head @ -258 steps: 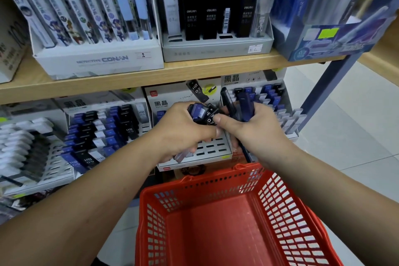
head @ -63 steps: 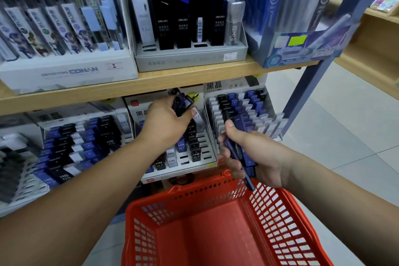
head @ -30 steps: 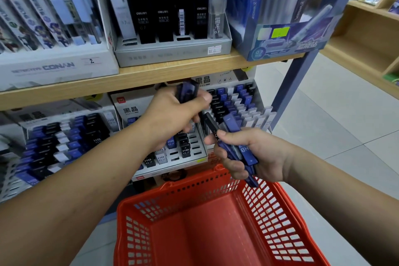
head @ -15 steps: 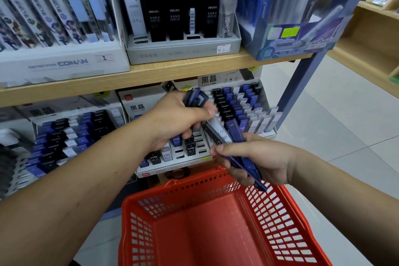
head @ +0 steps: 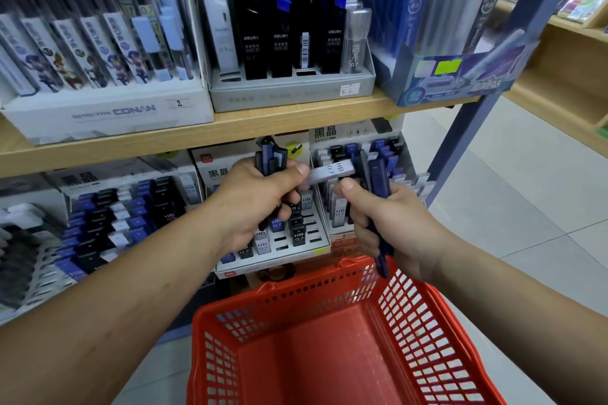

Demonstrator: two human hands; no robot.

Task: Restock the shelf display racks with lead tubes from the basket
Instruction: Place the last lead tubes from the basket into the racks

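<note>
The left hand (head: 256, 207) is closed in a tight grip round a bunch of dark blue and black lead tubes (head: 270, 158), held upright in front of the middle display rack (head: 306, 251) on the lower shelf. The right hand (head: 391, 227) is likewise curled round its own bundle of dark blue tubes (head: 378, 181), in front of the right-hand rack (head: 348, 132). A grey tube marked HB 0.7 (head: 332, 171) lies crosswise between the two hands; its left end meets the left thumb, though which grip actually has it is hard to tell. The middle rack carries a few HB 0.7 tubes in its slots, while the right rack and the left rack (head: 98, 176) hold dense rows of blue, black and pale tubes. A red basket (head: 296, 293) sits below the hands. On the upper shelf (head: 230, 131), a grey tray (head: 289, 96) holds black and blue lead cases.
</note>
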